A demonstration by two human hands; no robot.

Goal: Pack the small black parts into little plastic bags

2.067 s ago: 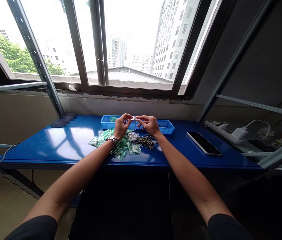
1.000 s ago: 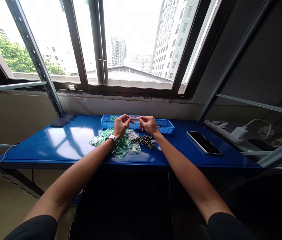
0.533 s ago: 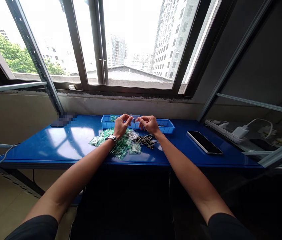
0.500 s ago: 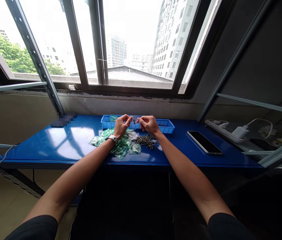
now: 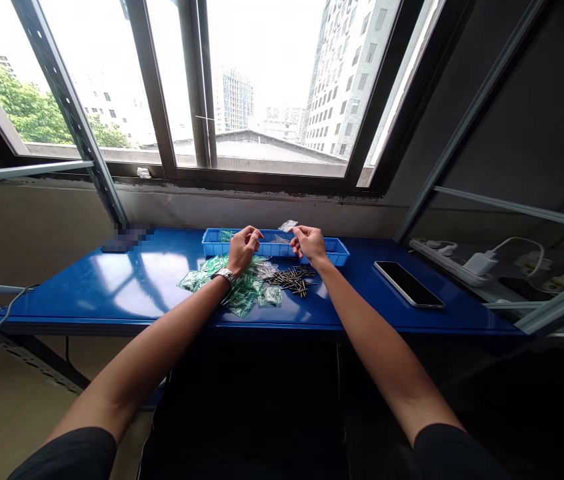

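Right fingers (image 5: 296, 231) pinch a clear bag (image 5: 287, 226) (crinkly plastic).

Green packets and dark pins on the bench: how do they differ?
The green plastic packets are flat, translucent and crumpled, while the dark pins are thin, stiff rods. The packets spread wider than the pins' tighter heap. The packets lie nearer the left hand, the pins nearer the right hand. Both lie loose on the blue bench in front of the blue tray.

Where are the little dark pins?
In the head view, the little dark pins lie in a pile on the blue table, just in front of the blue tray, beside the green plastic bags and below the right hand.
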